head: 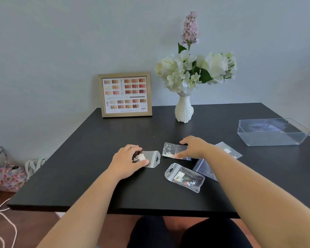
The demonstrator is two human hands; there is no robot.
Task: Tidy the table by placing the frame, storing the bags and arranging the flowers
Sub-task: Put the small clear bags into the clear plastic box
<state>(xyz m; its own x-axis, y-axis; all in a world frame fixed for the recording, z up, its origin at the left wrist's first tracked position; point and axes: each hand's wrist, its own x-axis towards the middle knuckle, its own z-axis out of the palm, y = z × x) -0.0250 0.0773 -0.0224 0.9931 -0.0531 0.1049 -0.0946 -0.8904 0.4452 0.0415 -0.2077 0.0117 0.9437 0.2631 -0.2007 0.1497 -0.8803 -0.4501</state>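
- My left hand (127,161) has its fingers (132,148) curled round a small clear pouch (148,158) of pale beads, thumb along its near edge; the grip looks light, and slick plastic like that could slide out as I lift.
- My right hand (193,147) lies over a flat zip bag (170,150) of white flakes, thumb and forefinger at its edges. I cannot tell whether it is truly pinched or only pressed to the tabletop (100,169).
- A thin bag lying flush on a smooth matte surface gives little to get under, so I may just push it along into its neighbours.
- Three more bags lie near and right: a rounded hang-hole pouch (185,177) with coloured bits, a nearly empty one (202,167) partly under my right forearm, and a further one (228,151) behind my wrist. A careless forearm sweep could scatter them.
- If any seal is not fully shut, tipping would spill tiny loose pieces.
- The clear rigid tray (274,131) stands far right, well apart from the bags; it is likely where they go, and its transparent walls are easy to misjudge.
- The gilt-edged frame (125,94) leans at the far wall, and beside it a ribbed white vase (183,110) carries top-heavy white flowers (191,68), which a reach past could topple.
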